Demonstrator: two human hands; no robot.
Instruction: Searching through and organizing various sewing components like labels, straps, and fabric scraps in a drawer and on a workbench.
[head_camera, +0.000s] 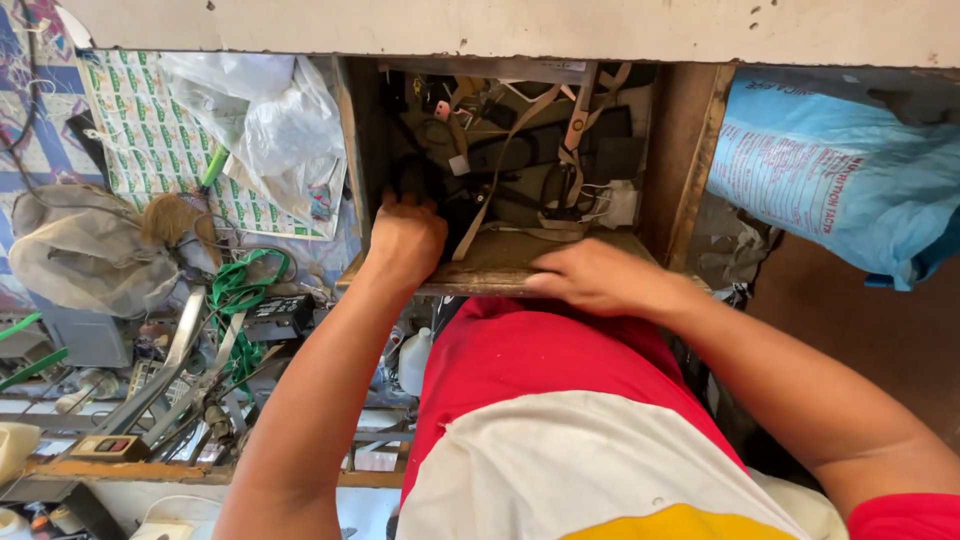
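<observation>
An open wooden drawer (520, 262) sits under a pale tabletop edge, full of tangled beige straps (520, 130), dark webbing and small parts. My left hand (403, 238) reaches into the drawer's left side, fingers curled down among dark items; what they grip is hidden. My right hand (590, 275) rests flat on the drawer's front edge, fingers spread toward the left, holding nothing that I can see. My red, white and yellow shirt (560, 420) fills the lower middle.
Left of the drawer lie a clear plastic bag (270, 120), a grey cloth bundle (85, 250), green cord (235, 290), metal bars and tools on the floor. A small white bottle (413, 360) stands below. A blue printed sack (830, 170) lies at right.
</observation>
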